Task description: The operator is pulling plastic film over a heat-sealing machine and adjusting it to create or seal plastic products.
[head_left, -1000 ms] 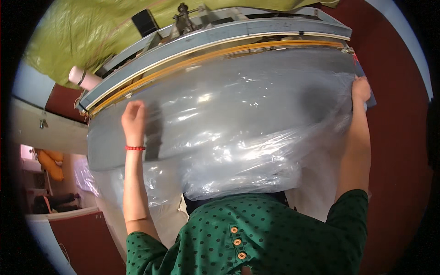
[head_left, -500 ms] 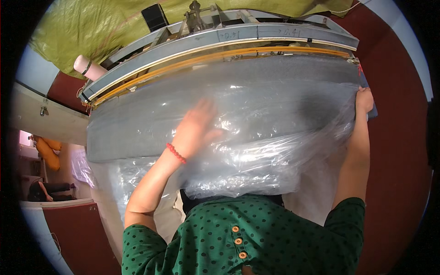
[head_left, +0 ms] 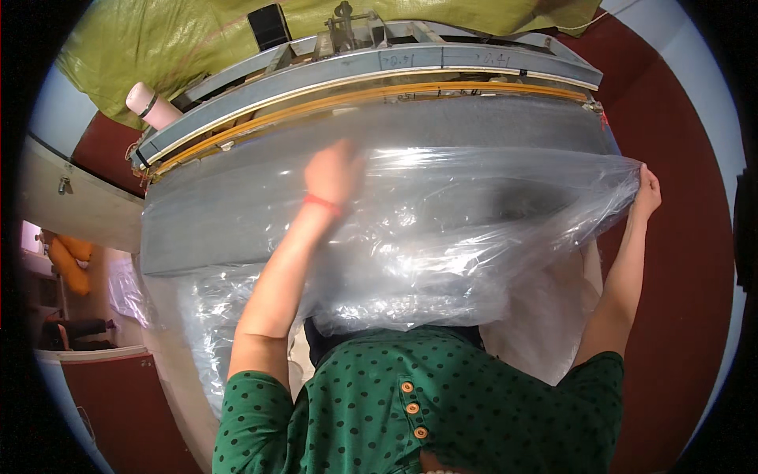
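A wide sheet of clear plastic film (head_left: 410,229) is spread over a long grey work surface (head_left: 178,229) and hangs down to my waist. At the far right my right hand (head_left: 647,189) pinches the film's edge, drawing it into taut folds. My left hand (head_left: 332,170) is over the film's left-middle part, a red band at its wrist. Motion smears its fingers, and whether it touches the film cannot be told. Beyond both hands runs a long blue-grey metal frame (head_left: 339,67) with an orange strip (head_left: 316,107) along its near side.
A pink cylinder with a dark band (head_left: 152,105) rests at the frame's left end. A black phone-like slab (head_left: 268,28) and a metal bracket (head_left: 343,28) stand at its back, before a yellow-green sheet (head_left: 181,55). At left are a pale door (head_left: 79,197) and orange bundles (head_left: 69,265).
My right hand has moved outward to the right and slightly down, stretching the film's corner with it. My left hand has shifted farther away from me, its fingers more gathered.
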Demonstrator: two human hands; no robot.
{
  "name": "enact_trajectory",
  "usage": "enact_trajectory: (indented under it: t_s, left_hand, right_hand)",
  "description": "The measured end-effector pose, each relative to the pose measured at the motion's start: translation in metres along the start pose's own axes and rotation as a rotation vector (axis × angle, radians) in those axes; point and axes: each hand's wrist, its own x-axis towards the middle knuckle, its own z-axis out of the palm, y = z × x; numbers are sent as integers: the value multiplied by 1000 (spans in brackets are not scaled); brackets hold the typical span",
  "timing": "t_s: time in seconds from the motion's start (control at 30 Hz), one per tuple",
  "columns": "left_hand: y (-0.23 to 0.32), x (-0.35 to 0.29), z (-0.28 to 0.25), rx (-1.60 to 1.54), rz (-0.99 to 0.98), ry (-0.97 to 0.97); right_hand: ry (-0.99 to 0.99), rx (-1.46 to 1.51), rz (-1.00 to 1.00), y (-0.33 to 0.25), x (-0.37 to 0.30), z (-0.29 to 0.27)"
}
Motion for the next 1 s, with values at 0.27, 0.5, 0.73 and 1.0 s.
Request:
enact_trajectory:
  t_s: [0.27, 0.5, 0.73, 1.0]
  left_hand:
    - [-47, 26, -9, -520, -9, 391]
    - [-211, 74, -24, -526, -326, 727]
    - [-184, 78, -27, -804, -386, 697]
    - [-203, 78, -40, -1101, -333, 917]
  right_hand:
    - [-36, -123, -30, -16, 5, 69]
    - [-358, 4, -44, 25, -87, 246]
    - [-200, -157, -32, 16, -91, 268]
    - [-334, 202, 97, 6, -88, 265]
